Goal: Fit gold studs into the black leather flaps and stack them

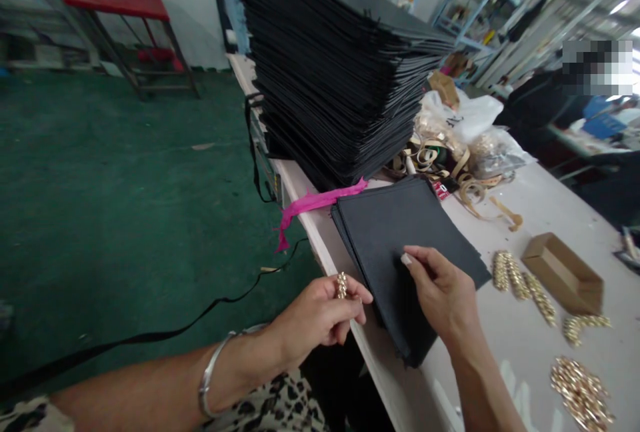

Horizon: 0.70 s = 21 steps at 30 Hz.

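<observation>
My left hand [333, 312] is curled at the table's near edge, beside the lower left side of a stack of black panels [400, 225]. Between its fingers shows a short run of small gold metal pieces [342, 285], textured like those on the table. Over the panels is my right hand [445, 289], thumb and index finger pinched together; whatever may be between these fingertips is too small to tell. The top panel is flat, dark and roughly rectangular.
A tall pile of black panels [340, 79] rises behind. A pink strip [320, 201] hangs over the table edge. Rightward are gold stacks [510, 275], a loose gold heap [580, 392], a cardboard box [565, 275], plastic bags [470, 119] and tan strips. A person [550, 99] is farther right.
</observation>
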Available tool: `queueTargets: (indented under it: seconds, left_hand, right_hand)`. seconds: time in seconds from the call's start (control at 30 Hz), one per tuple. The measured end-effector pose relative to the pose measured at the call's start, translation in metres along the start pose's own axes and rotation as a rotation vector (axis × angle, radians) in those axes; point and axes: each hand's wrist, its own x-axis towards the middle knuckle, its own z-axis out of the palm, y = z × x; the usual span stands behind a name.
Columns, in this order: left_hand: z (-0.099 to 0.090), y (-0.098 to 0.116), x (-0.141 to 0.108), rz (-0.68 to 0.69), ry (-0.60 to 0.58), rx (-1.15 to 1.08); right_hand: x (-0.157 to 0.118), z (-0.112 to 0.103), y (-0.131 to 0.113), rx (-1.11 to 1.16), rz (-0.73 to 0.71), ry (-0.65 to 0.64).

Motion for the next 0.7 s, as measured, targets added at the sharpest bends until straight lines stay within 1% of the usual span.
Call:
queueTargets:
  seconds: [0.07,0.13,0.27,0.4,0.5,0.57,0.63,0.7]
  left_hand:
    - [-0.002,0.001,0.001,0.03,0.029,-0.004]
    - [-0.003,0.002,0.003,0.052,0.052,-0.027]
    - [-0.004,-0.001,0.005,0.071,0.109,-0.038]
    - [-0.005,-0.012,0.0,0.055,0.153,-0.003]
    - [-0.003,-0.021,-0.006,0.038,0.157,0.019]
    - [0.0,-0.025,-0.007,0.057,0.145,0.04]
    - [0.005,-0.024,-0.007,0.102,0.115,0.056]
    - [0.012,-0.019,-0.003,0.152,0.086,0.068]
  right_hand:
    - [0.003,0.002,-0.002,-0.01,-0.012,-0.025]
    - [-0.002,0.0,-0.002,-0.011,-0.028,-0.04]
    - [-0.022,-0.009,-0.001,-0.015,-0.042,-0.088]
    - [-0.046,-0.017,0.001,-0.021,-0.025,-0.109]
    - [-0.058,-0.021,0.002,0.016,0.039,-0.126]
    - [-0.06,-0.022,0.004,0.071,0.104,-0.136]
    - [-0.054,-0.022,0.006,0.183,0.192,-0.158]
    - [-0.044,-0.021,0.007,0.352,0.287,-0.198]
